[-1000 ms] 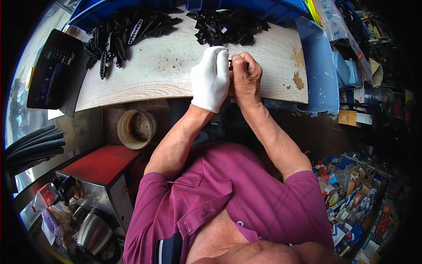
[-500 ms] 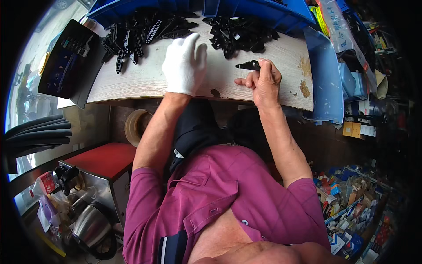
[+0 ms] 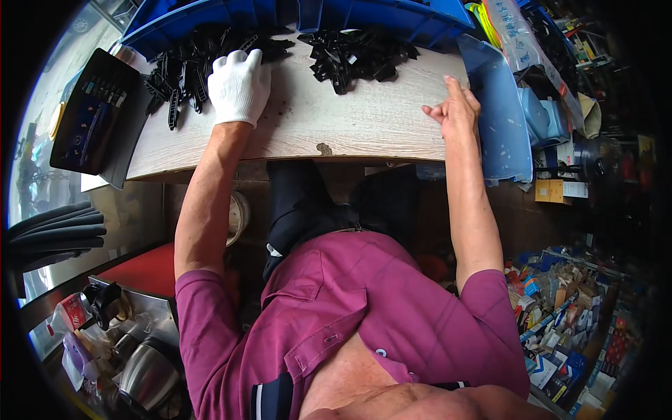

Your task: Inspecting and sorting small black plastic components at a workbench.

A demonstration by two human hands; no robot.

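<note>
My left hand, in a white knit glove, reaches over the right side of a heap of slim black plastic parts, some of them ladder-like strips. Its fingers bend down and away, so their tips are hidden and I cannot see whether they grip a part. Bare and held at the right end of the table, my right hand is beside the pale blue bin. One of its fingers stretches forward and the others are loosely bent; no part shows in it. A second heap of black plastic parts lies between the hands, farther back.
Blue crates line the table's back edge. A dark case with a raised lid stands at the left end of the whitish wooden table. A steel kettle is low at left; cluttered small boxes fill the lower right.
My left hand has moved left onto the left heap. My right hand has moved right toward the pale blue bin, and the black plastic part it held is no longer visible. The view has shifted slightly.
</note>
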